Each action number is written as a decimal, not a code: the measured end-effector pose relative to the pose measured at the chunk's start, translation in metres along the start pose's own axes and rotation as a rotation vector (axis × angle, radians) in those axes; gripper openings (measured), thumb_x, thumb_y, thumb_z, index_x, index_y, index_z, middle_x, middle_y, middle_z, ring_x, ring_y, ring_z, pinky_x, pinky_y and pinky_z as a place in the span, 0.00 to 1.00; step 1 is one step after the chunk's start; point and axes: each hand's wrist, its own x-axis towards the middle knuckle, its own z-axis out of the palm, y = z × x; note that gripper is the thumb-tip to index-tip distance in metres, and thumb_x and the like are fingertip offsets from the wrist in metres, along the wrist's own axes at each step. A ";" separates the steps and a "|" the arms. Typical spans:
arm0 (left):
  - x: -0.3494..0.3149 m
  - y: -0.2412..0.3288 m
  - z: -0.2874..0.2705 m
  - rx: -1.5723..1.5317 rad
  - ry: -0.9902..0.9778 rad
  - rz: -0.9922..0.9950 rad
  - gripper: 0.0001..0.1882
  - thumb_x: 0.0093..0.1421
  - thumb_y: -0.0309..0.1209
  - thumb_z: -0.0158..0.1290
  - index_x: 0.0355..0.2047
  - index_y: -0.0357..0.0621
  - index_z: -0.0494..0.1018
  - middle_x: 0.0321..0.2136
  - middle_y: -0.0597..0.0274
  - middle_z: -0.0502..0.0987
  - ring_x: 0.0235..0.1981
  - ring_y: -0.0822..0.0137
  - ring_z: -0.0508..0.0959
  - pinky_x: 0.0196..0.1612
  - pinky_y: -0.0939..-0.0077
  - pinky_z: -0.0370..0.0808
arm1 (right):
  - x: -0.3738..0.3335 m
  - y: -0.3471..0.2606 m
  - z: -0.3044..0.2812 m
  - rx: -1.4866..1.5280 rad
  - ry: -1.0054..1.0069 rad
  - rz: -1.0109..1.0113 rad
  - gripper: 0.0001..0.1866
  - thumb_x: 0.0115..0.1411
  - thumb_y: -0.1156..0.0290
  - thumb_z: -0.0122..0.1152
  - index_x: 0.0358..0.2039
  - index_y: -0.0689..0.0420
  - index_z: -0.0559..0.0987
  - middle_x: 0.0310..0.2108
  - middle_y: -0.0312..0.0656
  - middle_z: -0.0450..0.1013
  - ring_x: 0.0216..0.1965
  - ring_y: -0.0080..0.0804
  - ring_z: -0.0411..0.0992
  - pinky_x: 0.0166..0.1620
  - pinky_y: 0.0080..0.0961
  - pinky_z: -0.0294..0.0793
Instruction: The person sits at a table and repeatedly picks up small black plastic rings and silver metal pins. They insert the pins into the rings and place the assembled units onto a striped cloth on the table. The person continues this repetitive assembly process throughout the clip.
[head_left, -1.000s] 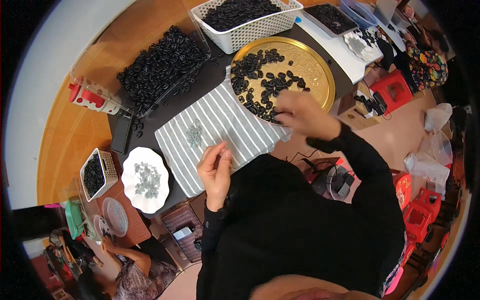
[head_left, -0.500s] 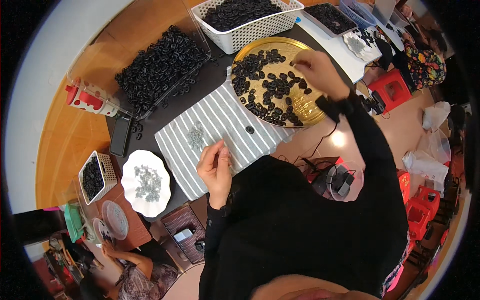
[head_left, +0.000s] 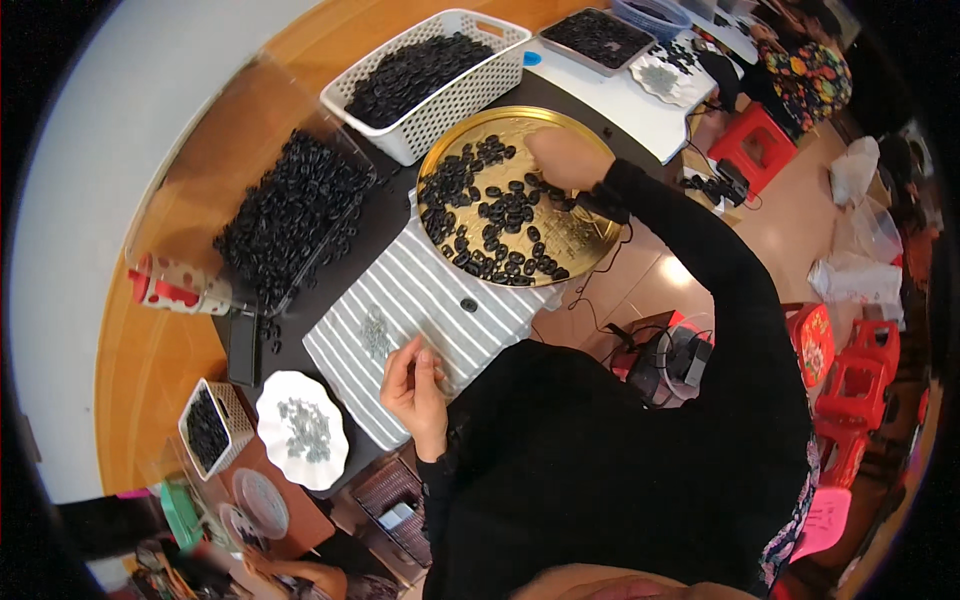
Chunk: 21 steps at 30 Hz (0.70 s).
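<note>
My left hand (head_left: pixel 415 398) rests on the near edge of a grey-and-white striped cloth (head_left: pixel 420 268). Its thumb and fingertips are pressed together; anything between them is too small to make out. Next to those fingertips lies a small heap of clear pieces (head_left: pixel 376 335). A single black oval piece (head_left: pixel 468 305) sits on the cloth. Over the far right part of a round gold tray (head_left: pixel 600 240) is my right hand (head_left: pixel 567 158), its fingers hidden and blurred. Many black oval pieces (head_left: pixel 508 212) are scattered on the tray.
A clear bin (head_left: pixel 290 215) and a white basket (head_left: pixel 430 115), both full of black pieces, stand beyond the cloth. A white scalloped plate (head_left: pixel 333 465) of clear pieces, a phone (head_left: pixel 243 345) and a smaller basket (head_left: pixel 218 428) are at left. Two other people sit nearby.
The whole view has shifted. My right hand has moved left and farther across over the tray. My left hand keeps its pinch by the clear pieces.
</note>
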 end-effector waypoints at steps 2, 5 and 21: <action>-0.003 -0.001 -0.005 0.032 0.009 0.039 0.11 0.62 0.22 0.53 0.44 0.33 0.76 0.31 0.61 0.74 0.26 0.76 0.73 0.26 0.85 0.70 | -0.021 -0.050 -0.023 -0.011 0.047 -0.125 0.05 0.50 0.76 0.57 0.26 0.64 0.72 0.25 0.52 0.71 0.31 0.50 0.72 0.34 0.40 0.71; -0.008 0.020 0.007 0.113 -0.044 0.075 0.11 0.62 0.22 0.53 0.45 0.33 0.75 0.33 0.58 0.74 0.28 0.73 0.74 0.27 0.83 0.71 | -0.072 -0.114 -0.036 0.531 0.118 -0.385 0.04 0.51 0.75 0.59 0.26 0.61 0.75 0.24 0.47 0.70 0.28 0.44 0.71 0.31 0.35 0.70; -0.019 0.033 0.015 -0.344 -0.018 -0.005 0.07 0.60 0.17 0.52 0.38 0.31 0.75 0.39 0.55 0.74 0.27 0.73 0.74 0.31 0.82 0.72 | -0.126 -0.226 0.027 1.456 -0.014 -0.150 0.01 0.57 0.82 0.58 0.31 0.65 0.77 0.27 0.39 0.73 0.26 0.21 0.72 0.29 0.19 0.70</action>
